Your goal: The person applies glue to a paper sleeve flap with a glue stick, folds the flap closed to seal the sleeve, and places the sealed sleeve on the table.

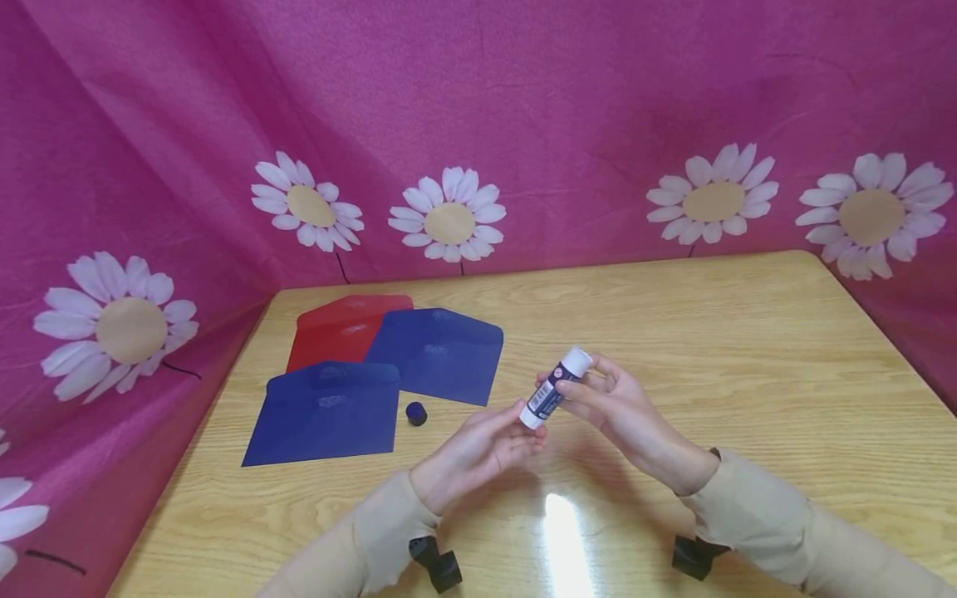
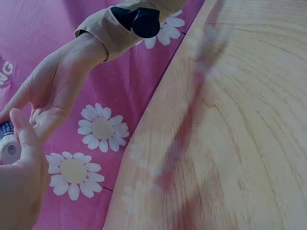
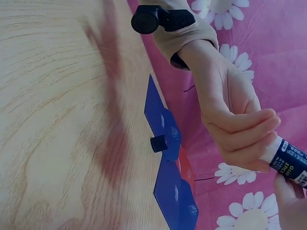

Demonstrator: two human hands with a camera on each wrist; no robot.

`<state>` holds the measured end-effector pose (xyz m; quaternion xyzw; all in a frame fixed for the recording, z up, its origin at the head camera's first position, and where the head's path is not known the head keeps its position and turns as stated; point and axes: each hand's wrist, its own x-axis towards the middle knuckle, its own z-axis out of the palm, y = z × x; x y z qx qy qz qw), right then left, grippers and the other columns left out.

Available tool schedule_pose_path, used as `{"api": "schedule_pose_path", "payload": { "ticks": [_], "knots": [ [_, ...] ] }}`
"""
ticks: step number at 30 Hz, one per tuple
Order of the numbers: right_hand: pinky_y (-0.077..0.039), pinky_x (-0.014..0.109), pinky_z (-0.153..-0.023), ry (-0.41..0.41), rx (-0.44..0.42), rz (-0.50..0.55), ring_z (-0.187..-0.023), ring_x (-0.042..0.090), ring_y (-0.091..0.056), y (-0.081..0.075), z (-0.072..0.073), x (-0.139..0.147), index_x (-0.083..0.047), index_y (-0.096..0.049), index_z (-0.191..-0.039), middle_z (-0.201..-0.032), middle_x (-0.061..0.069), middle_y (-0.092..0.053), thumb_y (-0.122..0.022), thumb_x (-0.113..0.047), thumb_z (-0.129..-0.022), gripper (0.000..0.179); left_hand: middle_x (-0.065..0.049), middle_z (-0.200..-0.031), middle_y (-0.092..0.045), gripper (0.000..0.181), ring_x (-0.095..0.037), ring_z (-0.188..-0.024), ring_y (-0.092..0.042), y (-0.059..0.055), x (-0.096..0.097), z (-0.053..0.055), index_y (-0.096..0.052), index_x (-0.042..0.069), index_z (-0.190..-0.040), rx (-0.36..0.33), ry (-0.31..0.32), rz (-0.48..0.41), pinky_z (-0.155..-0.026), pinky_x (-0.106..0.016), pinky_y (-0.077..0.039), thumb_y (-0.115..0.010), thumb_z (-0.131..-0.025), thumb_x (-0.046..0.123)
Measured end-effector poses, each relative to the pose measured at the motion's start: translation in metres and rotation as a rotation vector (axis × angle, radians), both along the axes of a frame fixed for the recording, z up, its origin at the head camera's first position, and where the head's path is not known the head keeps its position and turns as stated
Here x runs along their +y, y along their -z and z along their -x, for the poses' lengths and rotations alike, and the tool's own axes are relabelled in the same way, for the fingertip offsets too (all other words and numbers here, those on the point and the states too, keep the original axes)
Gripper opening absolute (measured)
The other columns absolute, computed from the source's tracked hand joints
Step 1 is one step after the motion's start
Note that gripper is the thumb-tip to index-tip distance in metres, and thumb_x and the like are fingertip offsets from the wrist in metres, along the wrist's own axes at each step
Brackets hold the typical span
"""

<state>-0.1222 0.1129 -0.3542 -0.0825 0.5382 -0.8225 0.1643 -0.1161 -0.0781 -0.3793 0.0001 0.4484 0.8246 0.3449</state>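
Both hands hold a glue stick (image 1: 548, 397), white at its ends with a dark blue label, tilted above the table. My right hand (image 1: 635, 419) grips its upper part, the thumb lying across the label. With thumb and fingers my left hand (image 1: 478, 448) pinches the lower white end. The right wrist view shows the words on the label, and the left hand (image 3: 237, 120) at the white end. In the left wrist view one end of the glue stick (image 2: 9, 148) shows at the left edge.
Left of the hands, a red envelope (image 1: 332, 336) lies partly under a blue envelope (image 1: 441, 357) and another blue envelope (image 1: 329, 419), flaps open, with shiny patches. A small dark cap (image 1: 416, 414) stands near them on the wooden table (image 1: 748, 357). A pink flowered cloth (image 1: 561, 124) hangs behind.
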Motion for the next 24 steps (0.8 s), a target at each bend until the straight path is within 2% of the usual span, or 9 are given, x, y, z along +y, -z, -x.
{"api": "schedule_pose_path", "payload": {
  "ticks": [3,5,11,16,19,21,22,24],
  "knots": [
    [-0.04,0.031,-0.091,0.006,0.009,-0.013,-0.101,0.019,-0.058,-0.001,-0.001,0.0,0.001,-0.035,-0.104,-0.11,0.017,-0.059,-0.055,-0.003,-0.086,0.028,-0.011,-0.098,-0.053,0.043,-0.015,-0.087,-0.057,-0.001,0.0,0.0,-0.031,-0.014,-0.128,0.028,-0.028,0.002,-0.089,-0.027,-0.043,-0.036,-0.096,0.014],
    [-0.041,0.031,-0.09,0.012,0.009,-0.014,-0.101,0.019,-0.058,-0.002,-0.001,0.0,0.001,-0.035,-0.104,-0.109,0.017,-0.059,-0.055,-0.003,-0.085,0.028,-0.012,-0.1,-0.053,0.041,-0.016,-0.087,-0.058,-0.001,0.0,0.0,-0.032,-0.016,-0.126,0.07,-0.032,0.013,-0.09,-0.029,-0.042,-0.036,-0.095,0.01],
    [-0.041,0.03,-0.089,0.04,-0.013,0.014,-0.099,0.017,-0.059,-0.006,-0.004,-0.002,0.0,-0.038,-0.104,-0.101,0.009,-0.063,-0.056,-0.002,-0.085,0.027,-0.019,-0.104,-0.057,0.035,-0.016,-0.083,-0.062,-0.001,0.001,0.0,-0.04,-0.017,-0.117,0.264,-0.064,0.11,-0.089,-0.034,-0.043,-0.046,-0.09,0.005],
    [-0.041,0.029,-0.09,0.052,-0.019,-0.001,-0.099,0.017,-0.059,-0.005,-0.004,-0.003,0.001,-0.038,-0.105,-0.101,0.011,-0.064,-0.057,-0.001,-0.084,0.029,-0.022,-0.104,-0.058,0.031,-0.017,-0.082,-0.063,-0.002,0.001,-0.003,-0.046,-0.012,-0.111,0.402,-0.133,0.212,-0.087,-0.036,-0.045,-0.054,-0.086,0.004],
    [-0.041,0.031,-0.09,0.053,-0.011,0.006,-0.101,0.019,-0.058,-0.002,-0.003,-0.003,0.0,-0.039,-0.105,-0.106,0.014,-0.061,-0.061,-0.006,-0.082,0.032,-0.02,-0.102,-0.06,0.029,-0.017,-0.082,-0.063,-0.003,0.003,-0.005,-0.049,-0.01,-0.108,0.466,-0.184,0.29,-0.084,-0.035,-0.046,-0.058,-0.084,0.003],
    [-0.041,0.032,-0.09,0.06,-0.01,0.019,-0.102,0.02,-0.057,0.0,-0.003,-0.003,0.0,-0.041,-0.103,-0.107,0.015,-0.06,-0.065,-0.01,-0.08,0.035,-0.018,-0.099,-0.06,0.029,-0.017,-0.083,-0.063,-0.004,0.005,-0.007,-0.051,-0.009,-0.105,0.504,-0.234,0.351,-0.082,-0.033,-0.048,-0.061,-0.081,0.003],
    [-0.042,0.032,-0.089,0.05,0.013,0.059,-0.103,0.021,-0.057,0.008,0.0,-0.002,-0.001,-0.042,-0.103,-0.107,0.015,-0.059,-0.065,-0.009,-0.08,0.033,-0.017,-0.098,-0.06,0.029,-0.018,-0.084,-0.063,-0.003,0.006,-0.008,-0.052,-0.008,-0.104,0.52,-0.261,0.377,-0.081,-0.032,-0.048,-0.062,-0.08,0.003],
    [-0.042,0.032,-0.089,0.056,0.015,0.059,-0.103,0.022,-0.057,0.009,0.0,-0.003,-0.001,-0.042,-0.104,-0.107,0.015,-0.06,-0.067,-0.012,-0.078,0.038,-0.017,-0.097,-0.06,0.028,-0.019,-0.085,-0.062,-0.003,0.008,-0.009,-0.053,-0.008,-0.102,0.552,-0.307,0.423,-0.079,-0.03,-0.049,-0.064,-0.078,0.001]
  ]
}}
